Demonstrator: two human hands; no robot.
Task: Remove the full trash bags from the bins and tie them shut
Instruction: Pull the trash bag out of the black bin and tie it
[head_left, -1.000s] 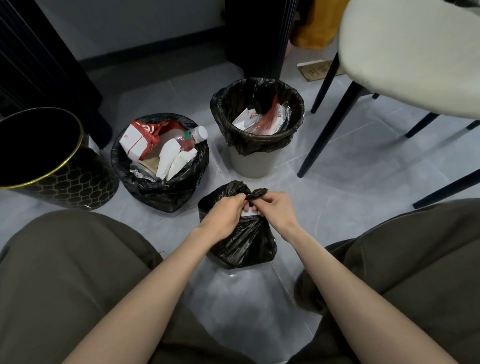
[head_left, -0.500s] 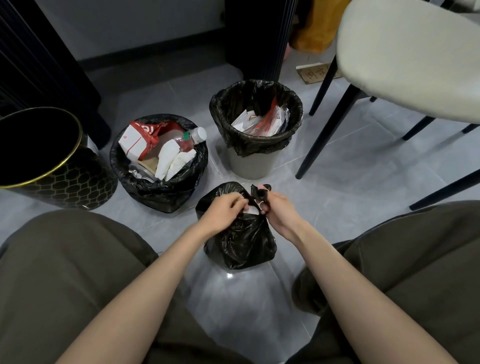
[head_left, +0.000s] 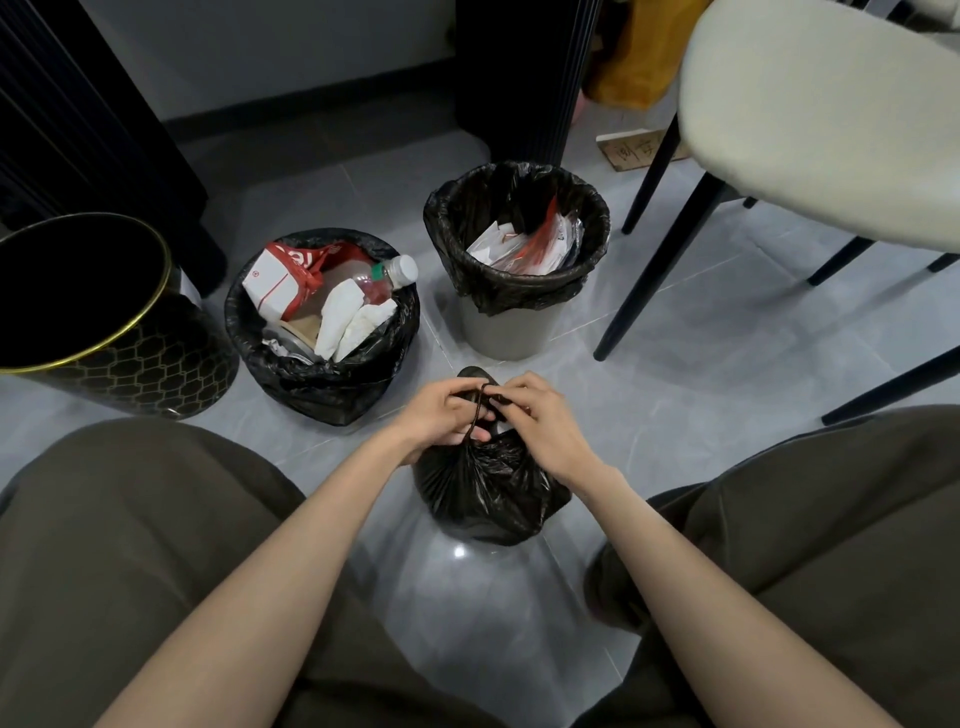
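Observation:
A small black trash bag (head_left: 488, 493) stands on the grey floor between my knees, its top gathered into a twisted neck. My left hand (head_left: 441, 415) and my right hand (head_left: 540, 421) both pinch the twisted plastic at that neck, fingers curled round it. Behind on the left, an open black trash bag (head_left: 322, 364) full of cartons, a bottle and tissues sits on the floor. Behind on the right, a grey bin (head_left: 514, 332) has a black liner (head_left: 519, 291) folded over its rim, with papers inside.
A black bin with a gold rim (head_left: 104, 332) stands at the far left with no liner visible. A cream chair seat (head_left: 821, 119) on black legs (head_left: 654, 260) overhangs the right side. Dark panels rise at the back. My trousered legs fill the foreground.
My hands have drawn closer together over the bag's neck. The loose plastic ends are now wound into a thin twisted strand between my fingers, and the neck is gathered tighter.

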